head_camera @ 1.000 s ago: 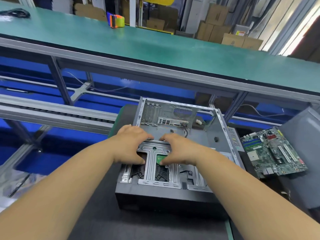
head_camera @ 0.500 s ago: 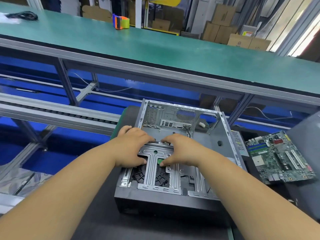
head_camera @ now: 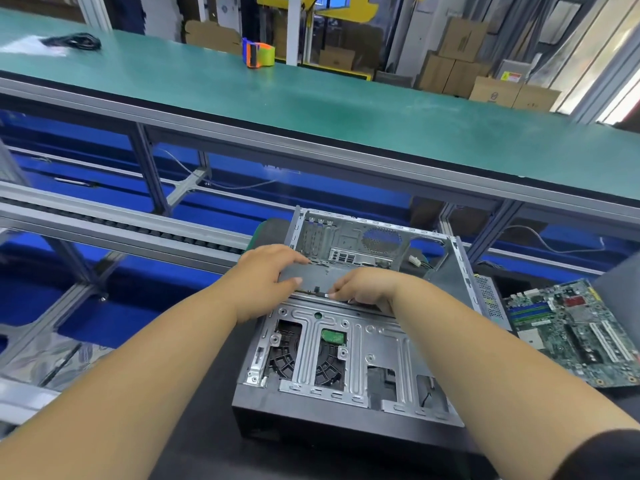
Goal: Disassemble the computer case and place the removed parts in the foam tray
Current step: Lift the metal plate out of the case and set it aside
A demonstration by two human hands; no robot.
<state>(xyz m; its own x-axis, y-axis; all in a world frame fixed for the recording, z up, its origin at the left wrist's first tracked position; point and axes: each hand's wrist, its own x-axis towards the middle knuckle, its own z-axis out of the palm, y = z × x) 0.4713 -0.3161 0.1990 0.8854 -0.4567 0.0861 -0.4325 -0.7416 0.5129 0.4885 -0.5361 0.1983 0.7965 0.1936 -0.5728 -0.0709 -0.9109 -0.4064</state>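
An open grey computer case [head_camera: 460, 271] lies on a dark mat in front of me. A silver drive bracket [head_camera: 377, 355] covers its near half, with a black fan and a small green piece [head_camera: 332, 336] showing through the cut-outs. Just beyond the bracket a flat dark grey part [head_camera: 322, 277] lies across the case. My left hand [head_camera: 266, 277] grips its left end, thumb on top and fingers over the far edge. My right hand [head_camera: 370, 287] pinches its near right edge with curled fingers.
A green motherboard [head_camera: 571, 327] lies on a dark surface right of the case. A long green bench [head_camera: 346, 109] runs across the back with an orange tape dispenser [head_camera: 258, 53] on it. A metal conveyor rail [head_camera: 104, 223] passes on the left.
Both hands left the bracket's cut-outs and moved away from me to the bracket's far edge. They now hold the flat grey part, and the fan and green piece are uncovered.
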